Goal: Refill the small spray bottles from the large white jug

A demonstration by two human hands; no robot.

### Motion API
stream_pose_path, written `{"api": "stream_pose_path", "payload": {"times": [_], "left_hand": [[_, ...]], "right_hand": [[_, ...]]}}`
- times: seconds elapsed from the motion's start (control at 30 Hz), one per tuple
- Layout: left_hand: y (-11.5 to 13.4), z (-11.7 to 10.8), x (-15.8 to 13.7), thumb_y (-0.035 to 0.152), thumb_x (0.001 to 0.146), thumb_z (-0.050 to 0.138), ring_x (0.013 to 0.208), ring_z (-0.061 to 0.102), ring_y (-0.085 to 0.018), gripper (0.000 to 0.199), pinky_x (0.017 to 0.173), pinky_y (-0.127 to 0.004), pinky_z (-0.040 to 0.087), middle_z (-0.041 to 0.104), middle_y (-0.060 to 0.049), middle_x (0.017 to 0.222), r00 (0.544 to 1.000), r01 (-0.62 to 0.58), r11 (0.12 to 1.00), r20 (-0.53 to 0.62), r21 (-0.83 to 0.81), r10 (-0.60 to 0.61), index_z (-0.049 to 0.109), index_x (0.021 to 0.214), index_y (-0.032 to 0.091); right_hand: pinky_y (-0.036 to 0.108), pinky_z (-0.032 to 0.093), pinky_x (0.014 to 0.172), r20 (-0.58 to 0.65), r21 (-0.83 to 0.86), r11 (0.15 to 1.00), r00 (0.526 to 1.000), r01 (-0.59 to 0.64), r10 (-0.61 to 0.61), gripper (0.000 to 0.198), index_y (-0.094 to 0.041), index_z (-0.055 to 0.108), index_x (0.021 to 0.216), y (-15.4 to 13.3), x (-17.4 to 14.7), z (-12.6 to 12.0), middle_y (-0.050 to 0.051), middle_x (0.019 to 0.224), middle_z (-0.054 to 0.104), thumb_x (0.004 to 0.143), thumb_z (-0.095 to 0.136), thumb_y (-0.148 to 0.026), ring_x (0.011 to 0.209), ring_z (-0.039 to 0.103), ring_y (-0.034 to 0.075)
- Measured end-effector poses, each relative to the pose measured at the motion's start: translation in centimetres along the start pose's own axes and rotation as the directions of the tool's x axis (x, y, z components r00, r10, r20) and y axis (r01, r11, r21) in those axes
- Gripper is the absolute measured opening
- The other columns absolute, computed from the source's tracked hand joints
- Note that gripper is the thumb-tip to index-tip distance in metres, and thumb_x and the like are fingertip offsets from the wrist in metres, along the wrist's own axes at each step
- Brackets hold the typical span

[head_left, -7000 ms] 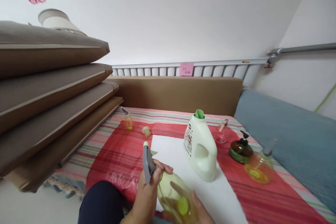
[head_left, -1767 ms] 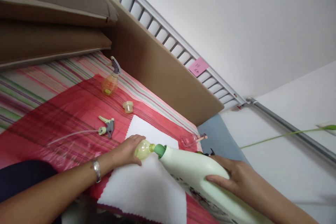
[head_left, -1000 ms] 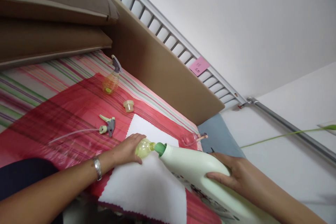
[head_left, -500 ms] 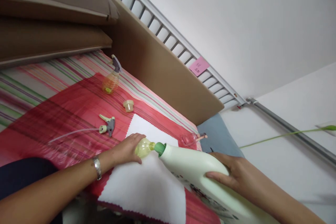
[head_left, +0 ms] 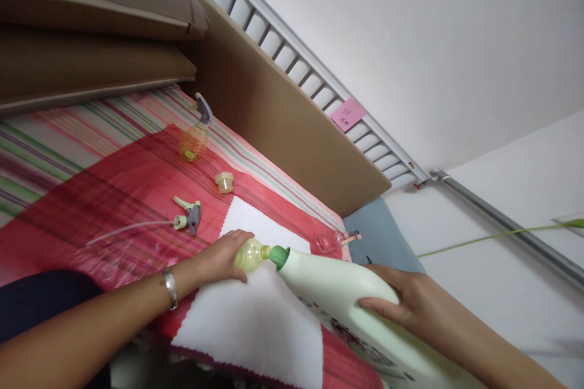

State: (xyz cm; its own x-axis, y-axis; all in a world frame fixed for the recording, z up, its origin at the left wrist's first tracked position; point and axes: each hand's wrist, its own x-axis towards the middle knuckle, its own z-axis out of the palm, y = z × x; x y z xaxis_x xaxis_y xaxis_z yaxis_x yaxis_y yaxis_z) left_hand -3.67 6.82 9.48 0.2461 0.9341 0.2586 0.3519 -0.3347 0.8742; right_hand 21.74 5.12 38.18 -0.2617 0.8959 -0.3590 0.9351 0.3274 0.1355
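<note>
My left hand [head_left: 225, 257] is wrapped round a small clear yellow spray bottle [head_left: 250, 254], which has no spray head on it. In my right hand [head_left: 401, 295] is a large pale green jug [head_left: 337, 279], tilted so its green spout [head_left: 278, 256] meets the small bottle's neck. Whether liquid is flowing I cannot make out. Both are over a white sheet with scalloped edges [head_left: 260, 322]. Left of them lies a grey and green trigger spray head [head_left: 188, 217] with a long clear tube. Beyond it sits a cream cap [head_left: 224, 182].
A yellow spray bottle with its trigger head [head_left: 194, 140] stands at the back on red plastic sheeting [head_left: 137, 176]. A pink spray bottle [head_left: 329, 240] lies near the right edge. Brown boards [head_left: 283, 127] lean against a white radiator [head_left: 269, 45] with a pink note [head_left: 348, 113].
The hands, the small bottle and the jug hold nearly the same positions. Only a very slight shift of the whole view shows.
</note>
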Motion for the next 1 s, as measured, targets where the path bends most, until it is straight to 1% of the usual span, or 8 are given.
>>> {"api": "stream_pose_path", "payload": {"times": [0.3,0.6,0.83,1.0], "left_hand": [[-0.15,0.05,-0.15,0.026,0.049,0.089,0.123,0.046,-0.031,0.09,0.105,-0.045,0.036,0.051,-0.012,0.132,1.0,-0.006,1.0,-0.011,-0.004,0.005,0.044,0.128,0.021],[0.41,-0.22,-0.09,0.024,0.049,0.089,0.123,0.046,-0.03,0.088,0.106,-0.044,0.037,0.051,-0.013,0.131,1.0,0.005,1.0,-0.001,0.004,-0.005,0.046,0.125,0.021],[0.33,-0.23,-0.15,0.024,0.049,0.089,0.124,0.045,-0.03,0.088,0.106,-0.044,0.035,0.051,-0.012,0.132,1.0,0.008,1.0,0.006,0.006,-0.008,0.045,0.125,0.021],[0.02,-0.02,-0.18,0.026,0.05,0.089,0.124,0.046,-0.031,0.089,0.106,-0.045,0.036,0.05,-0.012,0.133,1.0,-0.003,1.0,-0.01,-0.005,0.003,0.044,0.127,0.023]], "right_hand": [[0.029,0.05,0.066,0.007,-0.021,1.0,1.0,0.004,-0.004,0.04,-0.035,0.061,0.105,-0.15,0.13,-0.07,-0.003,0.091,0.072,0.083,0.048,-0.066,0.08,0.067,0.023],[0.03,0.05,0.067,-0.007,-0.025,0.999,1.0,0.023,-0.023,0.04,-0.034,0.061,0.105,0.04,0.15,-0.04,-0.003,0.091,0.072,0.083,0.049,-0.065,0.08,0.067,0.023],[0.029,0.05,0.063,-0.011,-0.044,0.999,1.0,0.012,-0.012,0.04,-0.033,0.062,0.102,-0.06,0.09,-0.09,-0.002,0.088,0.072,0.083,0.049,-0.065,0.077,0.067,0.023],[0.029,0.051,0.062,-0.03,-0.061,0.998,0.999,0.035,-0.037,0.041,-0.031,0.064,0.104,-0.13,0.05,-0.12,0.0,0.087,0.073,0.083,0.049,-0.064,0.076,0.068,0.025]]}}
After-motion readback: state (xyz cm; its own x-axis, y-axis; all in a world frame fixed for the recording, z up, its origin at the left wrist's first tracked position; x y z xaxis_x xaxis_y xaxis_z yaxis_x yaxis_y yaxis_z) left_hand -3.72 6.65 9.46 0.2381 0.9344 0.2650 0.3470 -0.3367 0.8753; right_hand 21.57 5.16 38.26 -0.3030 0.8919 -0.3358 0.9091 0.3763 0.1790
